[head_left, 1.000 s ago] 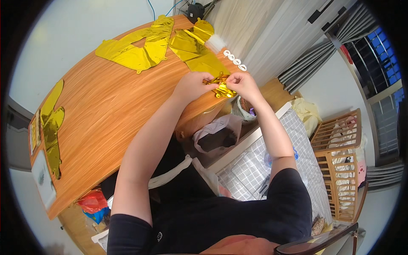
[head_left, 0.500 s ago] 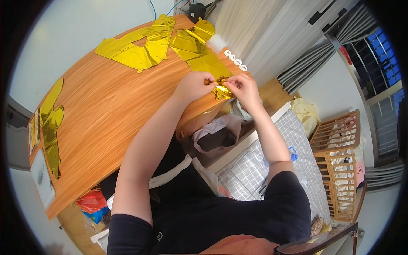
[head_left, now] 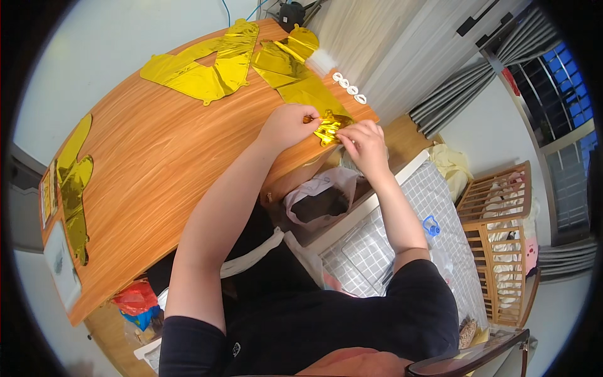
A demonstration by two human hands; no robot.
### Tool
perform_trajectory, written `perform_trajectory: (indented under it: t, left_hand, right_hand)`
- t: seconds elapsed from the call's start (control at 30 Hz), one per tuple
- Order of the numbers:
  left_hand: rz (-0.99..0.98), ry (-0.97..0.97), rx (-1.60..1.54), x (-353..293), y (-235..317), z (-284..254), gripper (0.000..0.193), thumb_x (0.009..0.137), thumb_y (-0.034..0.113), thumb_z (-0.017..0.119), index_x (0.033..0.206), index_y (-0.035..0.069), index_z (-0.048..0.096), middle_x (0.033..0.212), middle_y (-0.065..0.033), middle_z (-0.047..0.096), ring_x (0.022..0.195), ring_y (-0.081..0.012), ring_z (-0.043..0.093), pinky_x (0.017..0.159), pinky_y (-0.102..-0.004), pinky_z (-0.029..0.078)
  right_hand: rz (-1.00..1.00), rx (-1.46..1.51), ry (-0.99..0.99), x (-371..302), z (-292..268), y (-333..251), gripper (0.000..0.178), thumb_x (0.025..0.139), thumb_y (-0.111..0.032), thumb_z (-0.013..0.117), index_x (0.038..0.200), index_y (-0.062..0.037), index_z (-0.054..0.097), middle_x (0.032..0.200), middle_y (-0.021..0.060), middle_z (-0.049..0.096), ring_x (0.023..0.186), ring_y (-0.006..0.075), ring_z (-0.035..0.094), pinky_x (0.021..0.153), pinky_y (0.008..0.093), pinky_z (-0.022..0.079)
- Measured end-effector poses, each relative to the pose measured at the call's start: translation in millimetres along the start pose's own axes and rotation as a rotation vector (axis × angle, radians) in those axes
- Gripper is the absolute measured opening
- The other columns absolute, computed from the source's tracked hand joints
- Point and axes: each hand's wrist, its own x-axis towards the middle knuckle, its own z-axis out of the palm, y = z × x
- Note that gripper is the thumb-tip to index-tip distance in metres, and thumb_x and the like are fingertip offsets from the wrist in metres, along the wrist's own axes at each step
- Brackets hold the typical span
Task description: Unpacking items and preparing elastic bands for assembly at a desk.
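Between my two hands, at the right end of the wooden desk, is a crumpled gold foil balloon (head_left: 328, 129), shiny and uninflated. My left hand (head_left: 291, 127) is closed, pinching the balloon's left side between thumb and fingers. On its right side my right hand (head_left: 367, 146) has the fingertips closed at the foil's edge, the thumb lower down. A flat gold foil balloon (head_left: 300, 89) lies just behind my hands. Farther left, an angular gold foil balloon (head_left: 182, 75) lies flat with a triangular opening.
Another gold foil balloon (head_left: 76, 191) lies at the desk's (head_left: 157, 163) left end, near a white-framed flat object (head_left: 63, 267). Several small white rings (head_left: 349, 88) line the right edge. Below stand a plastic bag (head_left: 320, 201) and a checked bed (head_left: 364, 251); a wooden crib (head_left: 496, 245) is at right.
My right hand has moved slightly right and down along the foil, its fingers now flatter. More of the crumpled balloon shows between my hands. The left hand has hardly moved.
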Motion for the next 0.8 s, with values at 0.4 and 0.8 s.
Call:
perform_trajectory:
  t: [0.4,0.8]
  left_hand:
    - [0.159,0.112,0.052,-1,-4,3,0.021,0.084,0.009,0.061,0.105,0.009,0.06,0.095,-0.0111,0.067,0.085,-0.0304,0.066,0.073,-0.0397,0.051]
    - [0.231,0.032,0.103,-1,1,0,0.017,0.084,0.022,0.066,0.086,0.006,0.07,0.09,-0.0111,0.068,0.088,-0.0293,0.063,0.076,-0.0388,0.049]
  right_hand:
    - [0.218,0.217,-0.167,19,4,16,0.011,0.078,-0.014,0.073,0.084,-0.0049,0.069,0.083,0.0071,0.068,0.083,0.0251,0.059,0.078,0.036,0.047]
    - [0.254,0.308,-0.149,19,4,17,0.013,0.078,-0.014,0.074,0.085,-0.0039,0.068,0.089,0.0067,0.067,0.086,0.0242,0.059,0.077,0.034,0.047]
